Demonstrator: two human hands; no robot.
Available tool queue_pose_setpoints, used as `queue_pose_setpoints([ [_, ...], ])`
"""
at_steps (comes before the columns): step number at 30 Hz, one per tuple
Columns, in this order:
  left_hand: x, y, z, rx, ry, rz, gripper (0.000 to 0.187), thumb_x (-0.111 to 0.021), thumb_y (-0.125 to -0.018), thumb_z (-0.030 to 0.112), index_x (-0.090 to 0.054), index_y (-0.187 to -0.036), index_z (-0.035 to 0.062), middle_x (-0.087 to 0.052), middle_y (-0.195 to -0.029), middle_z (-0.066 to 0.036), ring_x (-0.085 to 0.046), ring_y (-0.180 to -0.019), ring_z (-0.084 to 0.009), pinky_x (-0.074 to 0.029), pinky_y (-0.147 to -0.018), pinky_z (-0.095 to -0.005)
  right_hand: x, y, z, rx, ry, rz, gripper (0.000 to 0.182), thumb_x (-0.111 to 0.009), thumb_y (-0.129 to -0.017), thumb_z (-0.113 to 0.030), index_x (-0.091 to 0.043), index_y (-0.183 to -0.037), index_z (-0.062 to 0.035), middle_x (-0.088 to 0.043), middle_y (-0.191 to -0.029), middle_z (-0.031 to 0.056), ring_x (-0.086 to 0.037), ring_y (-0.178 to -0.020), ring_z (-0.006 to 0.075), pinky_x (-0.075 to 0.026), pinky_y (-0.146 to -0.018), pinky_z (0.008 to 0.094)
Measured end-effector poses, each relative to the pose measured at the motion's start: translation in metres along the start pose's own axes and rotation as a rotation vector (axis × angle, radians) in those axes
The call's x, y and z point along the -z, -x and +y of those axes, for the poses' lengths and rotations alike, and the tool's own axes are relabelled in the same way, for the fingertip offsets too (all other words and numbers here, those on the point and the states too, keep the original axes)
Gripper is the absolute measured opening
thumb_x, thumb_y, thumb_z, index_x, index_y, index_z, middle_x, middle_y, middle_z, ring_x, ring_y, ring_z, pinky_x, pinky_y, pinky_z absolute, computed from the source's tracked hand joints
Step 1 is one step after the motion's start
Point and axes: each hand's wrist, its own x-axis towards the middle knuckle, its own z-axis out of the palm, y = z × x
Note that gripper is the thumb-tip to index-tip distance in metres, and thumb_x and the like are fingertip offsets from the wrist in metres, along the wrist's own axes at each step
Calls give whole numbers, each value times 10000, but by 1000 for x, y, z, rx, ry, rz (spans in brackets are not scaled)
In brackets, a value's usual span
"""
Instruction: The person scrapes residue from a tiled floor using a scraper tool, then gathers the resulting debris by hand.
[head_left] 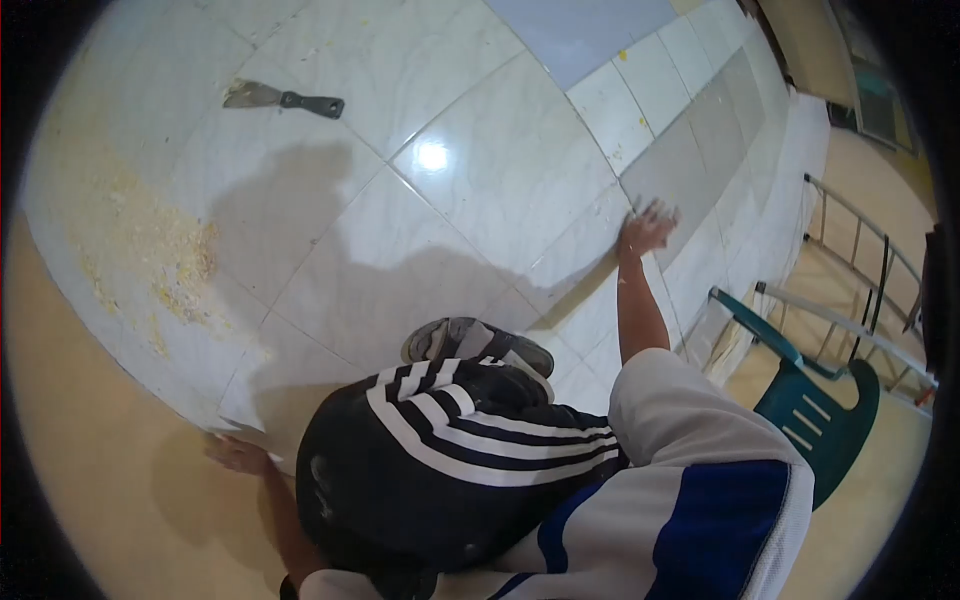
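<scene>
My left hand (pixel 240 455) is at the lower left, beside the edge of the white tiled surface (pixel 480 130). Its fingers look stretched out, with nothing visible in them. Farther up on the right, my right hand (pixel 650 228) has its fingers spread over the tiles, near a joint between large white tiles and smaller ones. Whether it presses on the surface is unclear. A scraper (pixel 312 103) with a dark handle and a dirty blade lies on the tiles at the upper left, away from both hands.
Yellowish crumbs and residue (pixel 180 250) cover the tiles at left. My shoe (pixel 480 342) and bent knee (pixel 440 440) occupy the lower middle. A green plastic chair (pixel 825 420) and a metal ladder (pixel 850 215) stand at right. Greyer tiles (pixel 665 165) run along the upper right.
</scene>
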Motion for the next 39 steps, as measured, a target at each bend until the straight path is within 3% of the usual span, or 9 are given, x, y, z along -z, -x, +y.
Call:
queue_pose_setpoints([
  [4,-68,68,92,181,-777,-316,595,-440,-1105,434,-383,-1585,86,-478,-1503,-338,-598,-1274,-482,-536,-1004,-542,38,-25,-22,-185,-502,-173,678,-487,-1079,-499,-409,-1585,-55,-344,-1678,203,-333,-1548,356,-240,-1209,546],
  [8,-28,-49,218,1101,19,-537,638,-373,-1110,469,-319,-1616,86,-394,-1566,-346,-487,-1395,-483,-487,-1077,-521,52,-22,-33,70,-512,-229,792,-520,-1059,-496,-257,-1651,-40,-245,-1718,220,-251,-1592,330,-201,-1238,532],
  [15,-1,-141,308,1300,565,-344,752,-361,-1104,521,-194,-1660,43,-219,-1666,-349,-225,-1566,-484,-275,-1253,-495,144,31,-230,364,-673,-363,912,-613,-1000,-525,-229,-1656,-21,-249,-1718,209,-275,-1572,343,-218,-1245,529],
  [20,27,-152,320,687,-14,-660,794,-415,-1097,537,-281,-1595,-67,-287,-1617,-378,-317,-1534,-445,-326,-1234,-473,240,96,-327,742,-1323,-661,893,-638,-989,-468,-243,-1653,-21,-267,-1698,243,-291,-1556,384,-194,-1266,493],
  [21,53,-164,314,1122,606,-389,753,-454,-1103,475,-297,-1567,-97,-342,-1570,-386,-403,-1463,-471,-373,-1193,-507,250,94,-321,741,-1321,-640,872,-650,-989,-425,-251,-1649,-19,-269,-1699,241,-287,-1558,383,-193,-1264,487],
  [24,-5,-99,273,153,-174,-318,745,-469,-1106,457,-309,-1550,-120,-366,-1556,-376,-432,-1427,-494,-380,-1181,-531,203,79,-287,514,-1152,-341,846,-702,-973,-292,-264,-1646,-25,-269,-1707,222,-293,-1560,361,-194,-1260,471],
  [31,56,-113,289,525,458,-238,767,-443,-1111,497,-310,-1559,-112,-363,-1584,-338,-376,-1480,-466,-334,-1204,-557,-132,-25,112,-143,-646,-195,780,-598,-963,-342,-312,-1629,-52,-409,-1615,195,-411,-1460,358,-284,-1233,568],
  [32,54,-112,289,511,428,-244,770,-443,-1111,498,-306,-1562,-112,-363,-1587,-336,-374,-1484,-462,-333,-1203,-560,-88,-51,124,41,88,-349,786,-563,-994,-347,-257,-1656,-55,-355,-1661,206,-343,-1525,398,-242,-1256,584],
  [39,41,-109,283,460,391,-228,757,-465,-1108,480,-327,-1554,-117,-378,-1575,-346,-385,-1471,-482,-352,-1191,-563,-14,-184,-70,-47,-67,-487,776,-442,-1041,-486,-231,-1668,-80,-198,-1730,217,-187,-1593,420,-186,-1275,574],
])
